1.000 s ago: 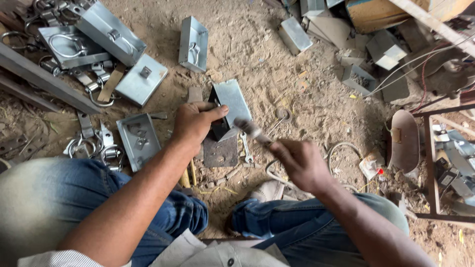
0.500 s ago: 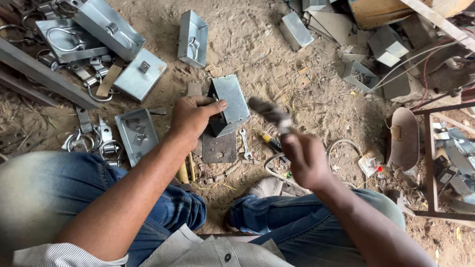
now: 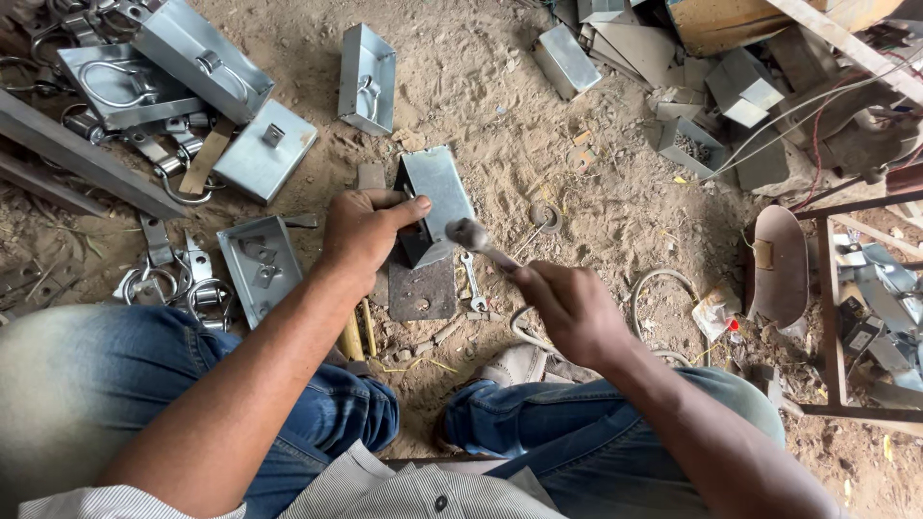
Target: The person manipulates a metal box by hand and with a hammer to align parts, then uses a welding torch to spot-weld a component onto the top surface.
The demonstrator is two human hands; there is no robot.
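Left hand [image 3: 361, 235] clamps the metal box [image 3: 433, 202], thumb over its near edge, holding it tilted on the dark flat plate [image 3: 423, 288] on the dirt floor [image 3: 481, 86]. Right hand [image 3: 572, 308] is closed around a hammer [image 3: 471, 235] handle; the head sits right at the box's lower right corner, touching or just short of it, can't tell which.

Change: half a second ago the hammer was raised, up and to the right of the box, motion-blurred. Now it's down at the corner. A second ago it was also low by the box. So this reads as repeated striking, one blow landing now. Box and left hand haven't shifted between frames, so the hold is steady.

Nearby: small spanner [image 3: 471, 279] on the floor just right of the plate, a yellow-handled tool [image 3: 354, 336] under the left wrist, an open tray [image 3: 261, 267] with fittings to the left, more boxes [image 3: 365, 77] further out.
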